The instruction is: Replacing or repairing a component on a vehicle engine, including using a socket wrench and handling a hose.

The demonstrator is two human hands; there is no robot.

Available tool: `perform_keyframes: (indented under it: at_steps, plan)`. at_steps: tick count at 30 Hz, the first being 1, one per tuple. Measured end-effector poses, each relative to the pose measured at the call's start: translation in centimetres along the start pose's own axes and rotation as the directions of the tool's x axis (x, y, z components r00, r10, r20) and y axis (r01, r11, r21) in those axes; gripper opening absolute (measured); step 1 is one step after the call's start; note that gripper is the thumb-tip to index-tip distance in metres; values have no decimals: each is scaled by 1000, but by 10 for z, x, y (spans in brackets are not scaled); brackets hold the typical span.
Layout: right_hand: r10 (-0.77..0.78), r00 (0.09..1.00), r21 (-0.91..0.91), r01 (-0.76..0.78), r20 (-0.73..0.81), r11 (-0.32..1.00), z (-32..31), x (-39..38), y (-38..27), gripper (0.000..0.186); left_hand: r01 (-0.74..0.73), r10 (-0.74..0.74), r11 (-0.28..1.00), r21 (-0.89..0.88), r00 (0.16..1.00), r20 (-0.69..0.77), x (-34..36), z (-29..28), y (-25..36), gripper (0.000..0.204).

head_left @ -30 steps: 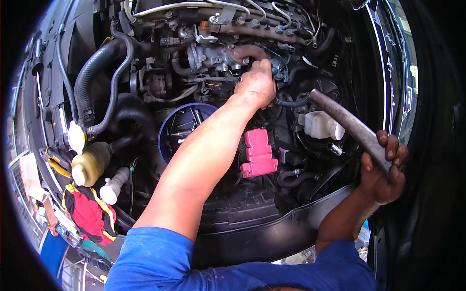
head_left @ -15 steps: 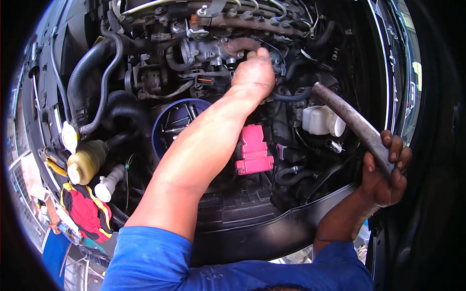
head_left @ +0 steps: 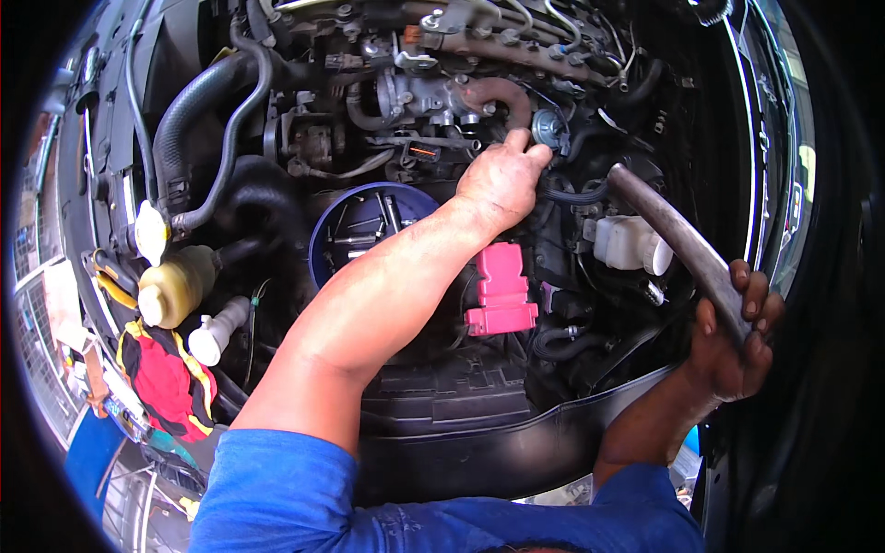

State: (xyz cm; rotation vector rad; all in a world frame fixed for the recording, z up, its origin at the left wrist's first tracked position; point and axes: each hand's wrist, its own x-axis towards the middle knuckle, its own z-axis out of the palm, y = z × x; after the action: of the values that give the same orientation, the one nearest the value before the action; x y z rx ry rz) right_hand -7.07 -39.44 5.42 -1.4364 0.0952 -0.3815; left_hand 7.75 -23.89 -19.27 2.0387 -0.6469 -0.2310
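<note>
My right hand [head_left: 733, 346] is closed around the lower end of a long grey metal pipe [head_left: 678, 226], which slants up and left over the engine bay. Near the rusty curved pipe [head_left: 498, 92] on the engine [head_left: 406, 100], my left hand [head_left: 502, 180] reaches in with its fingers curled. The back of that hand hides what the fingers hold, if anything. Just right of it sits a round bluish metal part [head_left: 550, 127]. Below my left forearm stands a pink plastic cover [head_left: 501, 290].
A blue bowl [head_left: 318, 241] with sockets and small metal parts rests left of my left forearm. Black hoses [head_left: 180, 124] and a yellowish reservoir [head_left: 173, 290] line the left side. A white reservoir [head_left: 619, 244] lies beneath the metal pipe. Red and black gloves [head_left: 166, 378] hang at the left edge.
The view has shifted, so the engine bay appears farther right. My left hand has moved down along the rusty curved pipe toward its lower end. My right hand still holds the metal pipe.
</note>
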Motion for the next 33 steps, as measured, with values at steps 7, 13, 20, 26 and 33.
perform_keyframes:
  at_steps: [7, 13, 20, 26, 33]
  plan:
    - [-4, 1000, -18, 4, 10, 1000, -4, -1, 4, 25, -81, 68, 995, 54, 977, 200, -15, -7, -14, 33]
    - [6, 999, -36, -4, 47, 999, -2, 1, 7, 26, -100, 100, 995, -9, 983, 153, -14, -4, -14, 33]
    - [28, 996, -14, -27, 80, 1000, 7, 3, 12, 25, 150, -135, 972, -179, 986, 94, 30, -9, 6, 37]
    - [34, 994, 0, -34, 102, 999, 11, 6, 10, 25, 202, -214, 956, -213, 976, -32, 55, -12, 10, 36]
    - [52, 988, 78, -63, 144, 995, 21, 8, 14, 23, 55, -75, 970, -239, 994, -75, 37, 3, -4, 39]
